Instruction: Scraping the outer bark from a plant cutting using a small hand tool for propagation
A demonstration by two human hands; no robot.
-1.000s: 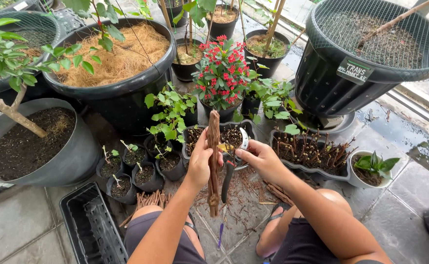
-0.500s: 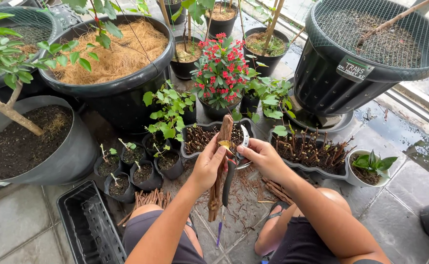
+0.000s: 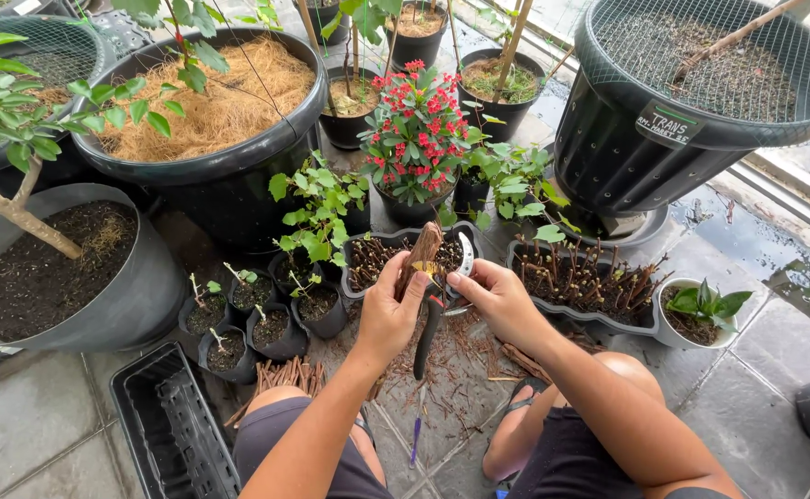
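My left hand (image 3: 388, 312) is shut around a brown woody stick (image 3: 421, 255) that rises tilted over a black tray of cuttings (image 3: 361, 242). My right hand (image 3: 502, 300) is just to the right of it, fingers against the stick. It seems to hold pruning shears, with a dark handle (image 3: 426, 337) hanging down between my hands and a pale curved part (image 3: 466, 255) above the fingers. Both hands hover above the paving in front of my knees.
A second tray of cuttings (image 3: 645, 323) lies right of my hands. Small black pots with seedlings (image 3: 266, 323) stand to the left, a red-flowering plant (image 3: 416, 129) behind. Large black pots ring the area (image 3: 229, 176) (image 3: 636, 157). A black crate (image 3: 169, 430) and bundled sticks (image 3: 285, 374) are near my left knee.
The stick stood upright and long in my left hand; it now leans right and sits lower. My right hand has closed in on it.
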